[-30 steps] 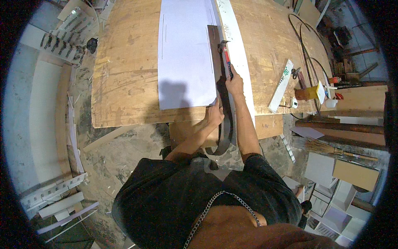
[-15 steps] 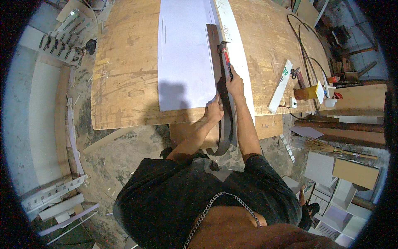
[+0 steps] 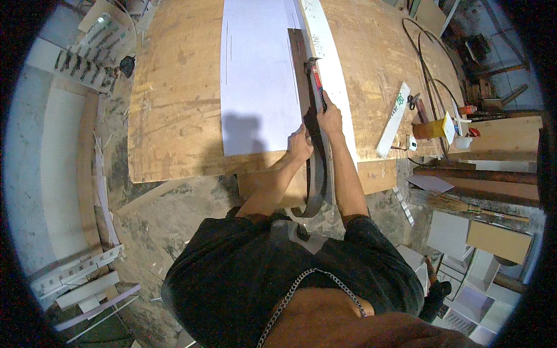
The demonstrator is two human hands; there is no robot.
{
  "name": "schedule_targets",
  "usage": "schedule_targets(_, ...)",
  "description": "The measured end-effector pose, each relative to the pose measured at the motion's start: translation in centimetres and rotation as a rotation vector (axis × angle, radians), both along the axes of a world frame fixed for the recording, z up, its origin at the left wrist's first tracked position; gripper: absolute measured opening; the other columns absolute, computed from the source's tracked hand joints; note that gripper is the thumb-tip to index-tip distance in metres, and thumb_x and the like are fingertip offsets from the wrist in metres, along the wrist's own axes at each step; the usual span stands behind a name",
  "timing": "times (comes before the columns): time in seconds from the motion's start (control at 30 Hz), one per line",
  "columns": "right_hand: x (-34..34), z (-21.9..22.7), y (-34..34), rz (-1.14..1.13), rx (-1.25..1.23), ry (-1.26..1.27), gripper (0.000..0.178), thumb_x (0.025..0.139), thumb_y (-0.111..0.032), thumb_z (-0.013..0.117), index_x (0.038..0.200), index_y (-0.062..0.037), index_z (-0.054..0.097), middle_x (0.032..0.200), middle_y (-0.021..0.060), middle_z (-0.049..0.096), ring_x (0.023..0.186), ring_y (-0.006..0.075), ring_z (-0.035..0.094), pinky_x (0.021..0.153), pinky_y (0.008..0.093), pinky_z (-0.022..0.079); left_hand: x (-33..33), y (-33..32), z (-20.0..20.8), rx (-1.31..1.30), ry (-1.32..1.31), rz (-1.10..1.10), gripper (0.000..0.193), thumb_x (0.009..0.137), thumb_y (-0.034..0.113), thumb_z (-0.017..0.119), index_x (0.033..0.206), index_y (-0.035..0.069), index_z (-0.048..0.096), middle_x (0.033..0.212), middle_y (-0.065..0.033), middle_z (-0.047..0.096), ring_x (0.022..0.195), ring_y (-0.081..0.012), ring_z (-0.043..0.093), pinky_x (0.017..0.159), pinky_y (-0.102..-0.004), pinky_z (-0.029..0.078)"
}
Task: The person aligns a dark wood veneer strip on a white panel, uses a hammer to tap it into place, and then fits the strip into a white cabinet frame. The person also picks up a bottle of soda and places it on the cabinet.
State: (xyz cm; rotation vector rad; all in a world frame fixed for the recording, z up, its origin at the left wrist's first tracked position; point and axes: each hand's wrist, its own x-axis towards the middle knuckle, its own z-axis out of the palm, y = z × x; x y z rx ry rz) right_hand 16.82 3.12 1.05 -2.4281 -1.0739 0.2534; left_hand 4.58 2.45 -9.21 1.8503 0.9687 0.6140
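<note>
Right hand (image 3: 331, 120) has its fingers closed around the black grip of a red-and-black-handled hammer (image 3: 317, 81), whose dark metal head sits by the right edge of a long dark-brown flexible strip (image 3: 297, 49), beside a long narrow white board (image 3: 332, 58). Left hand (image 3: 300, 145), fingers bent and narrow, is at the strip's left side near the table's front edge; cannot tell if they pinch it. Strip lies along the right side of a white rectangular sheet with thin dark lines (image 3: 255, 75), on 1 worn light-brown wooden table (image 3: 174, 104).
</note>
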Motion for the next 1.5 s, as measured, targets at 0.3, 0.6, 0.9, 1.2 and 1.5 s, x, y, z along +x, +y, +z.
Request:
schedule_targets(0.3,-0.2,0.3,-0.1,0.013,0.005,-0.020,0.060,0.084,-0.006,0.056,0.143,-0.0118,0.043,0.087,0.0298,0.066,0.081,0.0402,0.068,0.074,0.0441,0.054,1.2,1.1,-1.7,-0.012,0.023,-0.006,0.056,0.075,0.002,0.061,0.129,-0.008,0.047,0.090,-0.0246,0.066,0.084,-0.0385,0.066,0.079,-0.0435,0.053)
schedule_targets(0.6,-0.4,0.9,-0.3,0.010,-0.040,0.013,0.060,0.084,-0.006,0.056,0.143,-0.0117,0.043,0.087,0.0296,0.066,0.080,0.0404,0.067,0.074,0.0450,0.053,1.4,2.5,-0.2,-0.024,0.023,-0.003,0.054,0.074,0.000,0.059,0.126,-0.011,0.049,0.092,-0.0312,0.063,0.088,-0.0438,0.064,0.079,-0.0476,0.052)
schedule_targets(0.9,-0.7,1.4,-0.4,0.033,0.000,-0.004,0.062,0.083,-0.004,0.055,0.143,-0.0123,0.043,0.088,0.0297,0.066,0.082,0.0407,0.067,0.075,0.0462,0.053,2.4,4.0,-0.5,0.051,-0.028,0.000,0.049,0.071,-0.003,0.058,0.119,-0.011,0.050,0.078,-0.0295,0.063,0.078,-0.0454,0.064,0.071,-0.0487,0.053)
schedule_targets(1.2,-0.6,1.3,-0.4,0.010,-0.058,0.028,0.058,0.087,-0.014,0.055,0.144,-0.0173,0.041,0.092,0.0282,0.067,0.088,0.0437,0.066,0.079,0.0512,0.053,2.9,4.7,-0.4,0.067,0.031,0.025,0.047,0.072,-0.002,0.059,0.117,-0.011,0.052,0.078,-0.0289,0.064,0.078,-0.0438,0.065,0.072,-0.0491,0.053)
schedule_targets(1.5,-0.7,1.1,-0.7,0.033,-0.071,0.021,0.064,0.083,-0.011,0.056,0.144,-0.0181,0.040,0.092,0.0286,0.066,0.090,0.0438,0.066,0.082,0.0525,0.052,4.0,6.1,-0.7,0.055,0.036,0.042,0.050,0.073,-0.001,0.059,0.122,-0.010,0.050,0.089,-0.0287,0.065,0.085,-0.0438,0.065,0.076,-0.0474,0.053)
